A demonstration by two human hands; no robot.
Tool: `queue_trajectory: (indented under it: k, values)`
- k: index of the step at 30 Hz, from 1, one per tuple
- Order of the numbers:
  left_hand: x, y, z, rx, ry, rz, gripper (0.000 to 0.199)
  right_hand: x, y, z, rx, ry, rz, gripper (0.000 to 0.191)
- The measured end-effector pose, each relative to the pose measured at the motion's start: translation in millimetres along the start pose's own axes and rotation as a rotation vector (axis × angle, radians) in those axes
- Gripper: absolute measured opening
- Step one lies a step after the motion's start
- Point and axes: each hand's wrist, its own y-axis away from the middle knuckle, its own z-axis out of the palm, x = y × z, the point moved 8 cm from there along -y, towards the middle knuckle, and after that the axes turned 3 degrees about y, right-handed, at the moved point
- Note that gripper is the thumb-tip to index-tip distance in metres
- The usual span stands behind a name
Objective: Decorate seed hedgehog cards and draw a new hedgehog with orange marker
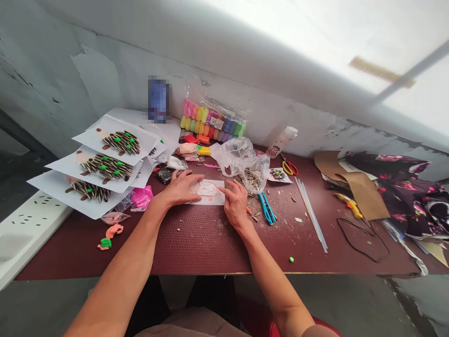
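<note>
A small white card [219, 201] lies on the dark red table between my hands. It bears an orange outline with a white, wrinkled-looking layer [207, 188] inside; I cannot make out what that layer is. My left hand [180, 189] reaches over the card's left end, thumb and fingers apart, its fingertips at the white layer. From the right, my right hand [234, 201] rests on the card's other end with its index finger pointing along the drawing. Just beyond that hand, sunflower seeds [254, 180] spill from a clear plastic bag [238, 157]. A blue cutter knife [267, 208] lies close by.
Sheets with seed-covered hedgehogs [121, 142] are stacked at left, above a power strip [31, 224]. A pack of coloured clay [213, 119] leans on the wall. Scissors [290, 167], a bottle [282, 141], glue sticks [311, 215] and a glue gun [351, 205] lie rightward.
</note>
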Motion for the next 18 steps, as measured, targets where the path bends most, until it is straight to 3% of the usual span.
queue_trajectory:
  k: [7,18]
  values:
    - [-2,0,2.5,0.023,-0.001,0.015,0.073,-29,6,0,-0.047,0.113,-0.157,0.036]
    - [0,2,2.0,-0.016,-0.014,-0.020,0.075,-29,9,0,-0.070,0.181,-0.109,0.034]
